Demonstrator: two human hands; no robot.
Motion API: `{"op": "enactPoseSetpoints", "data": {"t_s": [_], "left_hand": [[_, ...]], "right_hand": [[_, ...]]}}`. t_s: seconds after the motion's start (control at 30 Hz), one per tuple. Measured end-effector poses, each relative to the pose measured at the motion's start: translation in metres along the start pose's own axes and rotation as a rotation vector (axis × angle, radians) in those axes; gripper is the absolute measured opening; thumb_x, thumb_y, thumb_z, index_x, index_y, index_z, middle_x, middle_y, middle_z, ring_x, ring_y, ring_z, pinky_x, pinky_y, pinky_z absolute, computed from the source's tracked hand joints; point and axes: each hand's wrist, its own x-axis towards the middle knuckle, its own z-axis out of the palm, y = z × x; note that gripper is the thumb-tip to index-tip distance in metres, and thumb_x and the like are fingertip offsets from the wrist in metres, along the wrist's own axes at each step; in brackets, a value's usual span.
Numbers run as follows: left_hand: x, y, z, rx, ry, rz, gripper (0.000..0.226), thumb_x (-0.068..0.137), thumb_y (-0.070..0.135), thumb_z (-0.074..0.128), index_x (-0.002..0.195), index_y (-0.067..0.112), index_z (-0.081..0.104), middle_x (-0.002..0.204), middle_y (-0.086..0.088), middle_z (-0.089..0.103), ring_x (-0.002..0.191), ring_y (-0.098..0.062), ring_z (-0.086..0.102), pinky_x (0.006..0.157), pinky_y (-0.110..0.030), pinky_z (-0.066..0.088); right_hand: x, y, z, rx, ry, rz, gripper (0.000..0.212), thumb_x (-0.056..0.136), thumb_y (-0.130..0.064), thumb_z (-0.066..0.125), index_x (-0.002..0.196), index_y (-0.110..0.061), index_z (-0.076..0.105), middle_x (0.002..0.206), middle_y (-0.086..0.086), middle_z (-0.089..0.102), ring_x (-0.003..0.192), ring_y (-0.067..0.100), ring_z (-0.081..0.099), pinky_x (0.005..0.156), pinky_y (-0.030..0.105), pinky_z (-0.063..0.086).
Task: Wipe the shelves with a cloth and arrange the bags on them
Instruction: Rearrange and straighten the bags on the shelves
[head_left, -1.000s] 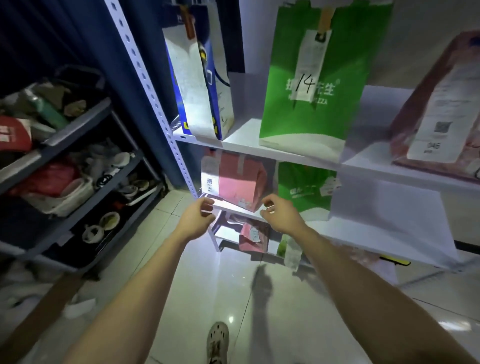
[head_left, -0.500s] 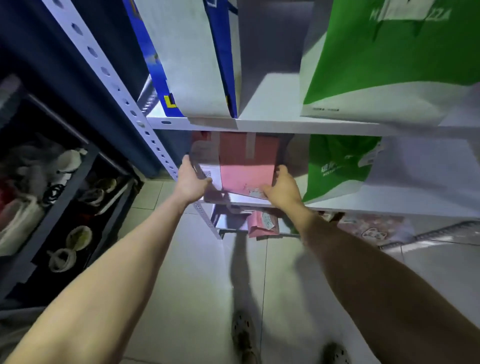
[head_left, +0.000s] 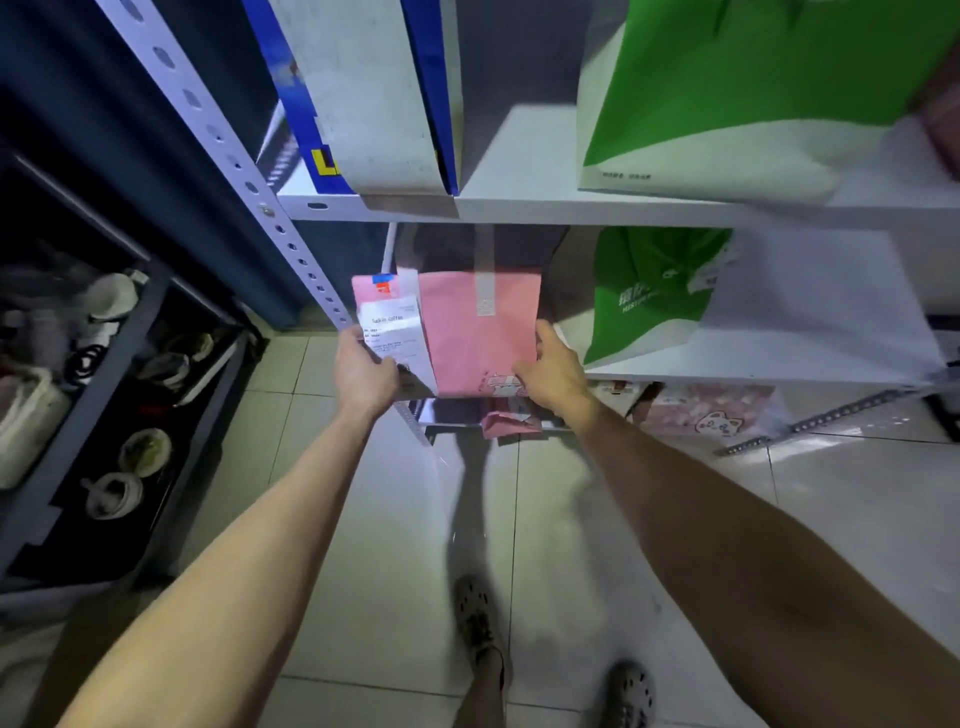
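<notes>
At left end of the middle shelf, both hands are on the pink bag, which stands upright at the shelf's near edge, beside the perforated upright. Left hand grips the bag's left side, thumb over the white receipt label, other fingers hidden behind. Right hand holds the lower right corner, thumb up along the edge, fingers curled on the front.

Step in hand, prob.: arranging, i.e. shifting this bag, either pulling it off to clear the board for wiping or squaring it in place. Can't say which. Next move needs a level two-handed carry so the bag doesn't tip, w/ clearance under the upper shelf and away from the green bag to its right.

Hard to make out:
- No cloth in view anywhere.
- Bag's base is covered by the hands, so can't tell if it rests on the board or is lifted.
- Bag's top is in shadow under the upper shelf.
- Label text too small to read, mostly.
- Bags on the upper shelf are cut off by the frame top.
- Lowest tier is half hidden; only a crumpled pink bag & a cat-print bag show.
</notes>
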Motion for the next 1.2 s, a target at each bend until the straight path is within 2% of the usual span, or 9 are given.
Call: {"op": "enactPoseSetpoints", "data": {"t_s": [0.1,0.23,0.33,0.47,0.63,0.77,0.87,1.07,1.2], "left_hand": [[-0.037,-0.011,-0.009,-0.056,0.042,-0.046,0.046,0.097,0.014,0.074,0.137,0.015,0.051,0.124,-0.001,0.067,0.110,-0.021,0.065,0.093,-0.037,0.055],[-0.084,-0.019,-0.022,-0.046,0.103,-0.082,0.035,0.096,0.010,0.069,0.125,0.020,0.054,0.120,0.000,0.069,0.108,-0.022,0.069,0.089,-0.042,0.060],[-0.124,-0.020,-0.021,-0.020,0.151,-0.117,0.025,0.097,0.012,0.070,0.115,0.023,0.056,0.112,0.001,0.070,0.103,-0.025,0.071,0.083,-0.046,0.064],[-0.184,-0.007,0.006,-0.069,0.143,-0.097,0.017,0.099,0.011,0.070,0.108,0.017,0.057,0.100,-0.003,0.069,0.096,-0.033,0.075,0.072,-0.043,0.064],[-0.249,0.021,0.071,-0.072,0.014,-0.065,0.028,0.088,-0.002,0.076,0.111,0.003,0.060,0.101,-0.015,0.070,0.078,-0.030,0.069,0.080,-0.056,0.066],[-0.276,0.061,0.136,-0.057,-0.117,-0.011,0.033,0.083,-0.011,0.071,0.110,0.003,0.060,0.111,-0.022,0.073,0.092,-0.039,0.073,0.081,-0.060,0.064],[-0.285,0.090,0.189,-0.083,-0.208,-0.007,0.036,0.085,-0.016,0.067,0.116,0.000,0.057,0.115,-0.023,0.072,0.103,-0.046,0.074,0.087,-0.064,0.062],[-0.277,0.138,0.287,-0.035,-0.280,0.092,0.036,0.088,-0.006,0.070,0.119,0.008,0.061,0.119,-0.012,0.074,0.107,-0.036,0.073,0.094,-0.056,0.062],[-0.259,0.171,0.341,-0.032,-0.317,0.133,0.036,0.091,-0.006,0.072,0.112,0.020,0.057,0.115,-0.008,0.077,0.107,-0.032,0.074,0.096,-0.054,0.061]], "right_hand": [[-0.022,0.001,-0.005,-0.050,0.002,-0.008,0.041,0.097,-0.011,0.060,0.130,-0.035,0.051,0.119,0.001,0.073,0.094,0.028,0.071,0.073,0.040,0.061],[-0.057,0.015,-0.015,-0.079,0.003,-0.060,0.032,0.100,-0.010,0.057,0.125,-0.030,0.055,0.114,0.000,0.072,0.090,0.023,0.068,0.060,0.032,0.047],[-0.088,0.036,-0.033,-0.085,-0.028,-0.072,0.029,0.103,-0.011,0.054,0.128,-0.026,0.055,0.116,0.005,0.072,0.097,0.028,0.070,0.077,0.042,0.060],[-0.126,0.077,-0.079,-0.105,-0.006,-0.117,0.038,0.104,-0.011,0.053,0.140,-0.024,0.056,0.117,0.005,0.074,0.100,0.028,0.070,0.081,0.035,0.056],[-0.164,0.144,-0.158,-0.108,0.048,-0.075,0.039,0.105,-0.013,0.049,0.142,-0.022,0.056,0.114,0.010,0.075,0.099,0.034,0.071,0.085,0.043,0.060],[-0.178,0.199,-0.226,-0.016,0.139,-0.021,0.032,0.102,-0.013,0.051,0.132,-0.019,0.061,0.108,0.014,0.076,0.093,0.035,0.072,0.083,0.047,0.062],[-0.181,0.235,-0.271,0.038,0.229,0.032,0.029,0.103,-0.018,0.051,0.129,-0.017,0.064,0.099,0.008,0.073,0.089,0.033,0.070,0.074,0.039,0.058],[-0.153,0.289,-0.345,0.026,0.367,0.058,0.016,0.101,-0.020,0.049,0.108,-0.024,0.063,0.088,0.006,0.075,0.072,0.028,0.072,0.053,0.031,0.054],[-0.119,0.303,-0.387,0.021,0.402,0.104,0.020,0.101,-0.015,0.043,0.110,-0.017,0.062,0.094,0.010,0.076,0.080,0.036,0.071,0.066,0.047,0.061]]}}
